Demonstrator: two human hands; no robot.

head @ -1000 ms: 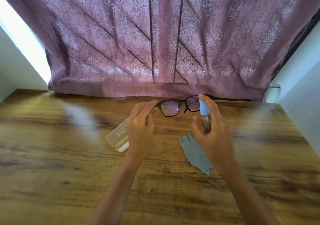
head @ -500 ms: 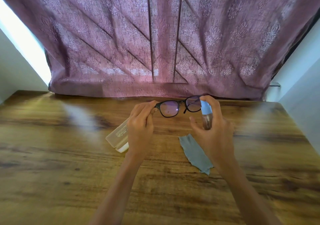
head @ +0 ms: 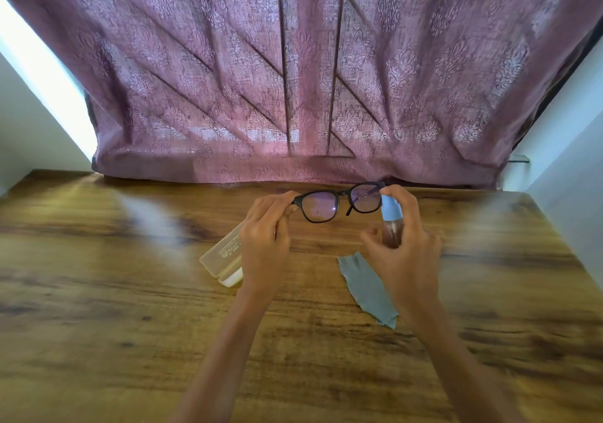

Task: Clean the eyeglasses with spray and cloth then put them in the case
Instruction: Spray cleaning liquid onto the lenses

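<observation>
Above the tabletop point(head: 130, 324) we found our left hand point(head: 264, 246) pinching the eyeglasses point(head: 339, 205), right hand point(head: 404, 253) clamped on the spray bottle point(head: 391, 223): spraying step. Next, the cloth point(head: 365, 287).

Left hand point(head: 265, 246) covers most of the case point(head: 222, 254); right hand point(head: 404, 253) hides the cloth's point(head: 365, 287) edge (case print too small to read).
</observation>
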